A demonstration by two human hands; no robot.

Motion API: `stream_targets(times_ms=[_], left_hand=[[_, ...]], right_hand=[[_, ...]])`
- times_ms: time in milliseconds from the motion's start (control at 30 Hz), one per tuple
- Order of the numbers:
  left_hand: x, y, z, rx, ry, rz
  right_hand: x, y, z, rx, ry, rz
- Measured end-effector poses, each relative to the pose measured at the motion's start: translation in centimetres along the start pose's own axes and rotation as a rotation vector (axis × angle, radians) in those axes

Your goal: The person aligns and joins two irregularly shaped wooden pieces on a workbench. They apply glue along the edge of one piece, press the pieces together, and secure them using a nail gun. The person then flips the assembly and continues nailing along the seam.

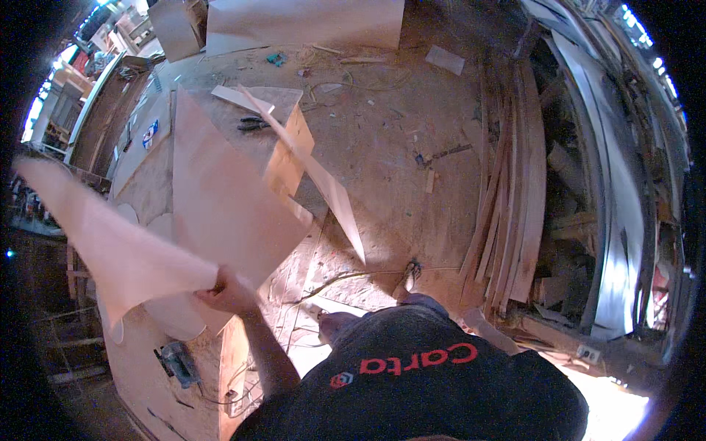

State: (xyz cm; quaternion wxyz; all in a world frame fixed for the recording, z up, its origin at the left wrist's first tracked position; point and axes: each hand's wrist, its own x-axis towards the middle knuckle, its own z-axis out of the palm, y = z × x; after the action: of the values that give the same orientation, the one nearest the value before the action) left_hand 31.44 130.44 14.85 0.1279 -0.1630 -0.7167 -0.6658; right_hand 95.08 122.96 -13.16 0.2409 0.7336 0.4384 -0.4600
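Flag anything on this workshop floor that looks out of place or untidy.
Offcuts lie scattered: a long thin strip leans askew across the plywood sheets. Pliers and a power saw sit loose on the boards. The left hand holds a thin sheet.

A pale pinkish-tan veneer sheet (110, 242), plain and unpatterned, glows almost peach where light strikes it. A larger plywood panel (220, 198) is a deeper salmon-brown, and a long offcut strip (323, 180) shows a lighter cream face. The worktop (382, 140) is mottled brown chipboard, flecked with sawdust. A jigsaw (179, 364) is teal-blue with black parts. Dark pliers (254, 123) lie against the brown surface. The person's shirt (434, 389) is black with red markings. Stacked boards (515, 191) run reddish-brown with streaky grain.
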Motion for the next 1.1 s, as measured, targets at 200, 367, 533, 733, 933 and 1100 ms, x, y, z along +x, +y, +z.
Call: stream_targets(times_ms=[200, 367, 533, 733, 933, 1100], left_hand=[[-10.4, 4.9, 13.7, -0.315, -0.350, -0.215], [-14.2, 9.0, 24.3, -0.314, -0.613, 0.042], [-17.5, 10.4, 34.4, -0.228, -0.829, -0.168], [-19.0, 9.2, 47.6, -0.079, -1.027, -0.299], [-17.0, 8.1, 63.5, -0.320, -0.893, -0.343], [-12.2, 6.4, 73.2, -0.165, -0.741, -0.264]], right_hand=[[8.0, -3.7, -12.3, 0.259, 0.220, -0.227], [14.9, -7.4, -21.2, 0.512, 0.421, -0.573], [18.1, -10.7, -24.0, 0.605, 0.193, -0.338], [22.0, -18.7, -34.1, 0.527, 0.102, -0.160], [26.6, -30.0, -47.4, 0.548, 0.136, -0.169], [32.9, -41.0, -56.8, 0.451, 0.117, -0.238]])
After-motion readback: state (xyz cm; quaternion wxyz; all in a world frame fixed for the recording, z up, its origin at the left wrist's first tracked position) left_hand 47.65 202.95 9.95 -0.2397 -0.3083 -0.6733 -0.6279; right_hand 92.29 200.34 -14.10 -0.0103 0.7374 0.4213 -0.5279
